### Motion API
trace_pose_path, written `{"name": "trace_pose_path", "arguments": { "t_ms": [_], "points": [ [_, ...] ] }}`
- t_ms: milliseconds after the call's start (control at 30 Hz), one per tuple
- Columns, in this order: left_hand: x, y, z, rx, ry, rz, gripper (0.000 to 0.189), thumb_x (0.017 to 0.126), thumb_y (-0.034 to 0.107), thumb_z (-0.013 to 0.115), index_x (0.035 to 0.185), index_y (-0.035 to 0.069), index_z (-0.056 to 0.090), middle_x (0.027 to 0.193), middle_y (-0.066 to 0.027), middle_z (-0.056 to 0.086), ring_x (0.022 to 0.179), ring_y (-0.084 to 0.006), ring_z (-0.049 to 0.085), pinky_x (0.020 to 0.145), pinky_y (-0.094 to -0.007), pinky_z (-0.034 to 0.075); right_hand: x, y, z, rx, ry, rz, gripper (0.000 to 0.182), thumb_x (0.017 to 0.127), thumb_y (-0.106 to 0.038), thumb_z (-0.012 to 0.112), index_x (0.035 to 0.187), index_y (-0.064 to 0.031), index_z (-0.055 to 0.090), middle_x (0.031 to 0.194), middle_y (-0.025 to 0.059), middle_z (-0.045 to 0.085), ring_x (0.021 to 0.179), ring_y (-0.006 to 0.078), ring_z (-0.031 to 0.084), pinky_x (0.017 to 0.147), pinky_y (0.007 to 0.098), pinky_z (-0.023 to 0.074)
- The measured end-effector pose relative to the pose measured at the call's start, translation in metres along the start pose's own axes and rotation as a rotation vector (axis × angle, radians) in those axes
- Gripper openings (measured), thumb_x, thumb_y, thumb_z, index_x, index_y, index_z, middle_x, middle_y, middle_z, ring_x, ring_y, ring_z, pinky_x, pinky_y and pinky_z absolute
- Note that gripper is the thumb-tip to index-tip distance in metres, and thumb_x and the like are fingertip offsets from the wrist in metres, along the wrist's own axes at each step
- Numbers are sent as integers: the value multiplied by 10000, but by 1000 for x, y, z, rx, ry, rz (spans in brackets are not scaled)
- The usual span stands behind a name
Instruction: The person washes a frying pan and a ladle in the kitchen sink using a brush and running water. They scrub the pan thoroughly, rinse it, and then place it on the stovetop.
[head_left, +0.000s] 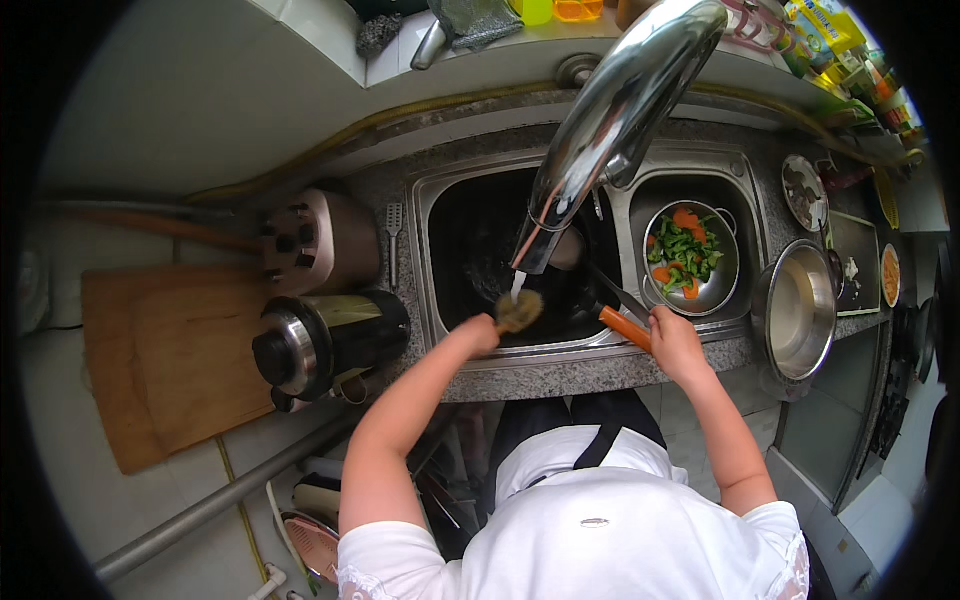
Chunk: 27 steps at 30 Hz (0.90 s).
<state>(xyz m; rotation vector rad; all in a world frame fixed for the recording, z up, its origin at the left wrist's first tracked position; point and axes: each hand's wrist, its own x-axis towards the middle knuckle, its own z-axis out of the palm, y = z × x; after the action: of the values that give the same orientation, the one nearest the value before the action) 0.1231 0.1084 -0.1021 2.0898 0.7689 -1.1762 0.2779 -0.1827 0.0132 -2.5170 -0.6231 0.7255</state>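
My left hand (480, 335) is closed around the handle of a round scrub brush (520, 309), whose bristles are under the water stream from the chrome faucet (626, 127). This is over the dark left sink basin (465, 225). At the basin's front right, my right hand (675, 345) grips a grey utensil handle (626, 296) that slopes down into the basin. Beside it, an orange handle (625, 328) lies across the sink edge, its end close to my right hand. A pale rounded thing (568, 250) shows behind the faucet tip; I cannot tell what it is joined to.
A steel colander (731, 281) of broccoli and carrot slices sits in the right basin. Right of it is a large steel bowl (799, 311) near the counter edge. On the left stand a knife block (322, 240), a slotted turner (394, 244), a thermal jug (330, 349) and a wooden board (180, 360).
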Motion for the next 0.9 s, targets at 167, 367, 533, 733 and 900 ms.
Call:
{"name": "trace_pose_path", "arguments": {
  "t_ms": [167, 367, 533, 733, 900],
  "points": [
    [-12, 0, -8, 132, -15, 39, 311, 812, 249, 530, 1025, 33, 601, 875, -180, 626, 833, -301, 605, 693, -366, 471, 10, 2, 11, -51, -56, -14, 179, 844, -155, 419, 827, -1, 510, 745, 221, 575, 742, 394, 552, 660, 472, 422],
    [11, -5, -25, 148, 445, -254, 249, 838, 149, 455, 1025, 74, 602, 1021, -161, 592, 941, -312, 574, 745, -391, 480, 24, -2, 22, -40, -221, -21, 204, 845, -160, 423, 834, 16, 526, 775, 235, 573, 779, 401, 547, 689, 465, 419],
    [34, -16, 14, -517, 382, 130, 291, 865, 185, 428, 1076, 30, 554, 927, -161, 613, 865, -261, 595, 736, -348, 457, 42, -7, 45, 98, -346, 29, 225, 854, -167, 420, 879, 29, 527, 814, 235, 572, 799, 400, 545, 707, 439, 425],
    [21, 5, 26, -174, 285, -31, 290, 863, 172, 392, 1091, 71, 541, 1023, -177, 580, 994, -320, 540, 829, -403, 436, 52, 4, 76, 359, -457, 232, 220, 861, -168, 427, 911, 13, 542, 748, 140, 571, 666, 244, 556, 603, 352, 431],
    [29, -4, 4, -21, 379, -241, 277, 856, 162, 405, 1065, 28, 530, 1014, -164, 591, 940, -327, 572, 775, -415, 473, 48, -2, 83, 426, -462, 296, 208, 869, -167, 427, 895, -10, 561, 682, 75, 542, 550, 144, 483, 489, 298, 393]
  ]
}}
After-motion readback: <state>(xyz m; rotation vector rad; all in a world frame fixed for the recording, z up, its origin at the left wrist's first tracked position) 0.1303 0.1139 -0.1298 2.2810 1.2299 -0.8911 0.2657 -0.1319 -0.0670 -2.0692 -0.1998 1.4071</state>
